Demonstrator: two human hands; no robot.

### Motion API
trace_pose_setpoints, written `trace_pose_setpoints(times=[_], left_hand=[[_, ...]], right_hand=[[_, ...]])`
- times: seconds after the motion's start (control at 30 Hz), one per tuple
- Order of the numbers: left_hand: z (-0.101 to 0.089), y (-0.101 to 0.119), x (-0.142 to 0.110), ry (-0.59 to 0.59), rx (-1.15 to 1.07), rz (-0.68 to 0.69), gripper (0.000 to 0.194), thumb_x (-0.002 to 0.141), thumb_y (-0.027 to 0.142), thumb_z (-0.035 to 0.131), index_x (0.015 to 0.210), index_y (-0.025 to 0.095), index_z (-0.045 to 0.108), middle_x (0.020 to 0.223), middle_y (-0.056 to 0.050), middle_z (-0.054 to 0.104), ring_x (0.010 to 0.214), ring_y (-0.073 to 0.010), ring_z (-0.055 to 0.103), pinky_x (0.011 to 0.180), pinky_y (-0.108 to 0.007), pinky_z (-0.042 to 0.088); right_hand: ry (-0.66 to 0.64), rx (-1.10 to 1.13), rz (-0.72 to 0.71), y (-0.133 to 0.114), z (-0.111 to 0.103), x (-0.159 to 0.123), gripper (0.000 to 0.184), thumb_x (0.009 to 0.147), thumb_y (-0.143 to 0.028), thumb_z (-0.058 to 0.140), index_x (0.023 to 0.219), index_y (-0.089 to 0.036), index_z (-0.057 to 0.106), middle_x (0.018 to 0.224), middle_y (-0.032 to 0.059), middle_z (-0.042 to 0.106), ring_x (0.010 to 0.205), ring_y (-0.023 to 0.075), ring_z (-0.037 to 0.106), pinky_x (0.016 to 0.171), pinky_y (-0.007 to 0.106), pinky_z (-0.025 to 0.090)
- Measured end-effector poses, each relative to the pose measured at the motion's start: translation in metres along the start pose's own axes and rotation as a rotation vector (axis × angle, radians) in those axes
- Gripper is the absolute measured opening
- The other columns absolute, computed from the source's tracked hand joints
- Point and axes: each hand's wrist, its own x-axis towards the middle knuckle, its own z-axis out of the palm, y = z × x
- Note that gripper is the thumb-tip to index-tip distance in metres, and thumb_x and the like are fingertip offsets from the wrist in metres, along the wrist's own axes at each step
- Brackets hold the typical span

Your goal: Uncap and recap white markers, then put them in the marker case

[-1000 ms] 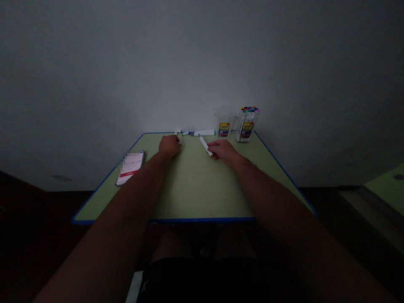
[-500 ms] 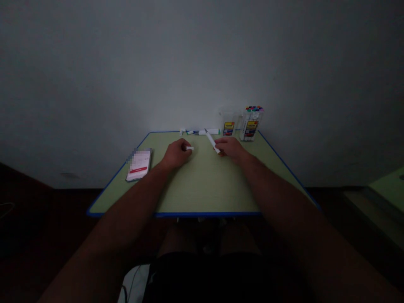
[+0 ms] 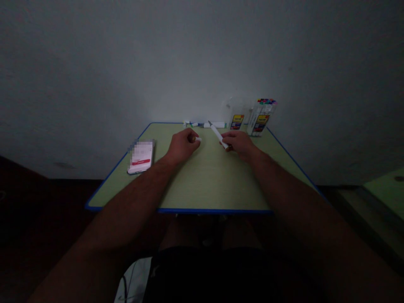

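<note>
Held marker (image 3: 218, 135) slants away (tip leftward)

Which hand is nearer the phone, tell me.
Left hand: it is a little to the right of the phone; the right hand is much farther right, holding a marker.

At 9 o'clock in the view, a phone (image 3: 142, 159) lies face up near the edge of the table (image 3: 214, 181). Its screen is lit pale with a red band, and its upper and left parts are pixelated. The table has a light green top and a blue rim. A plain grey wall (image 3: 189, 54) fills the view at 12 o'clock, with a faint smudge (image 3: 65, 165) towards 9 o'clock. At 7 o'clock, below the table, is a white object (image 3: 137, 273) with a dark cord (image 3: 125, 286) across it. Just past 3 o'clock is a green surface (image 3: 386, 191) bearing a dark oval spot (image 3: 399, 179). Dark floor (image 3: 47, 219) shows at 8 o'clock.
</note>
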Motion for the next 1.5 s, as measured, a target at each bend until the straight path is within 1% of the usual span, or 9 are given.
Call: trace_pose_setpoints(times=[0.13,0.23,0.43,0.67,0.9,1.13,1.3,1.5], left_hand=[[-0.001,0.000,0.001,0.005,0.008,-0.020,0.009,0.075,0.024,0.071,0.078,0.018,0.065,0.069,0.002,0.060,0.063,-0.0121,0.049,0.065,-0.028,0.039],[-0.002,-0.001,0.001,0.011,0.026,-0.045,0.014,0.075,0.028,0.072,0.072,0.018,0.062,0.069,0.001,0.059,0.066,-0.0138,0.049,0.066,-0.029,0.039],[-0.003,-0.007,0.003,0.004,0.066,-0.078,0.018,0.076,0.034,0.073,0.074,0.018,0.063,0.069,0.000,0.060,0.067,-0.0151,0.051,0.067,-0.030,0.040],[-0.003,-0.010,0.004,0.009,0.082,-0.081,0.022,0.076,0.035,0.074,0.070,0.019,0.060,0.069,-0.001,0.061,0.064,-0.0143,0.051,0.064,-0.030,0.039],[-0.003,-0.007,0.002,0.004,0.083,-0.085,0.024,0.076,0.036,0.075,0.067,0.019,0.060,0.068,-0.001,0.062,0.063,-0.0143,0.050,0.064,-0.030,0.041],[-0.002,-0.012,0.004,0.005,0.011,-0.077,0.023,0.076,0.038,0.074,0.070,0.019,0.064,0.068,-0.001,0.062,0.064,-0.0141,0.051,0.064,-0.030,0.041],[-0.002,-0.019,0.008,-0.018,-0.162,-0.173,0.023,0.075,0.040,0.073,0.073,0.017,0.068,0.062,-0.001,0.061,0.059,-0.0137,0.052,0.060,-0.029,0.042],[0.000,-0.033,0.015,-0.014,-0.407,-0.280,0.021,0.071,0.036,0.073,0.070,0.017,0.065,0.064,-0.002,0.062,0.055,-0.0122,0.053,0.056,-0.027,0.045]], right_hand=[[-0.005,0.023,0.001,0.000,0.000,-0.001,0.017,0.079,-0.005,0.064,0.092,-0.011,0.074,0.077,0.0043,0.071,0.057,0.0087,0.058,0.051,0.019,0.048],[-0.015,0.049,0.003,0.002,0.000,0.000,0.015,0.080,-0.005,0.065,0.091,-0.011,0.073,0.076,0.0041,0.071,0.057,0.0085,0.059,0.052,0.019,0.050],[-0.020,0.108,0.024,0.000,0.001,0.001,0.012,0.081,-0.004,0.065,0.090,-0.011,0.070,0.075,0.0038,0.071,0.055,0.0085,0.059,0.052,0.020,0.051],[-0.038,0.117,0.012,-0.001,0.002,0.000,0.011,0.082,-0.003,0.064,0.088,-0.010,0.070,0.071,0.0031,0.069,0.053,0.0088,0.059,0.050,0.020,0.050],[-0.044,0.099,-0.005,0.003,0.001,0.002,0.011,0.081,-0.004,0.066,0.089,-0.010,0.071,0.075,0.0045,0.071,0.057,0.0093,0.060,0.053,0.021,0.051],[-0.048,0.095,0.012,0.002,0.002,0.001,0.012,0.080,-0.003,0.065,0.088,-0.011,0.071,0.073,0.0037,0.069,0.055,0.0093,0.059,0.050,0.020,0.050],[-0.043,0.055,-0.006,0.002,0.001,0.000,0.015,0.079,-0.004,0.065,0.089,-0.012,0.073,0.075,0.0040,0.070,0.058,0.0095,0.059,0.050,0.019,0.050],[-0.023,0.067,-0.022,0.007,0.000,0.004,0.016,0.077,-0.005,0.065,0.088,-0.013,0.073,0.074,0.0028,0.069,0.059,0.0100,0.059,0.049,0.019,0.050]])
